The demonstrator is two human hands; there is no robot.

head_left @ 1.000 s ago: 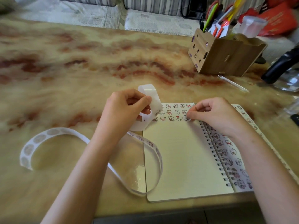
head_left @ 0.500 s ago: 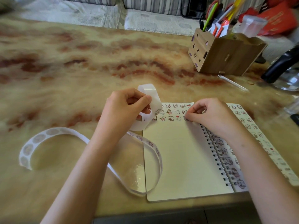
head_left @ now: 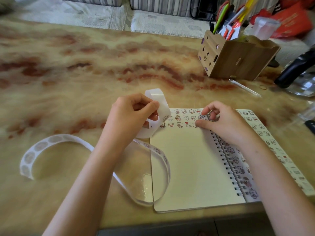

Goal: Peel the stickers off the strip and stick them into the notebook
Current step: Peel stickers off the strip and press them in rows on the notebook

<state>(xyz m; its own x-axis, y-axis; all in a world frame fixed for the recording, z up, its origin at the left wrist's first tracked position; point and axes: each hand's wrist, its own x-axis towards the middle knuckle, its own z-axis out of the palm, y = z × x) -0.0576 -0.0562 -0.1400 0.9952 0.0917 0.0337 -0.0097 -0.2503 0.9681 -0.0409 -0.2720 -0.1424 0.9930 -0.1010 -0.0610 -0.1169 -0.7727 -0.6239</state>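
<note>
Now pinching the strip (head_left: 160, 106) with the left grip (head_left: 131, 116) – thumb on top, fingers curled beneath, just off the top-left corner of the notebook (head_left: 187, 164). Looped up over that grip, then trailing down under the wrist with a few printed pieces on it, curling across the notebook's left edge and running off leftward over the counter (head_left: 85, 65) to a stretch of round blanks (head_left: 39, 147).

Flat and open near the counter's front edge, with stickers (head_left: 182, 118) in two rows along the top of the left page and more down the right page beside the spiral (head_left: 228, 160).

Resting the right grip (head_left: 225, 123) at the right end of those rows – fingers curled, thumb tip down on the paper. Cannot tell whether anything sits pinched between those fingertips.

Farther back on the right, a wooden box (head_left: 238, 60) of pens.
</note>
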